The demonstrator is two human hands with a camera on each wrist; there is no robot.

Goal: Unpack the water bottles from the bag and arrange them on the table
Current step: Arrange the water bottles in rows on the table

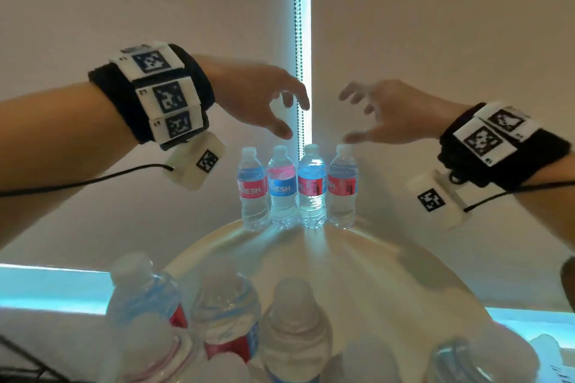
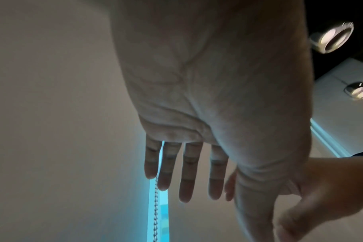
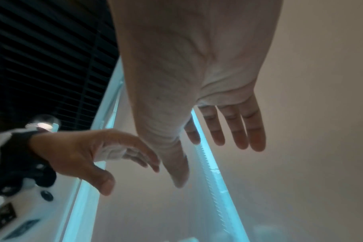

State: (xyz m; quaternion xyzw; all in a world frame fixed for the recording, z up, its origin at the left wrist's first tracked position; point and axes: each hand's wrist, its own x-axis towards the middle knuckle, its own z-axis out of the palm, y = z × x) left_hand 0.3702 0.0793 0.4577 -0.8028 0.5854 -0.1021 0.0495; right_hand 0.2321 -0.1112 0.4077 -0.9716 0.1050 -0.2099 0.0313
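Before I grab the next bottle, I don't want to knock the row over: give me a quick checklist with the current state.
1. Left hand empty: ok.
2. Right hand empty: ok.
3. Row of four bottles upright at the table's far edge: ok.
4. Hands clear of the row's caps: ok, both above them.
5. Near bottles upright: cannot tell, blurred.
6. Bag in view: not ok.

Water bottles on the round table (image 1: 367,274): four in back, more up front

Four upright bottles (image 1: 298,186) stand in one row at the far edge. Nearer, at least three blurred bottles (image 1: 228,314) show clearly; further ones there can't be counted.
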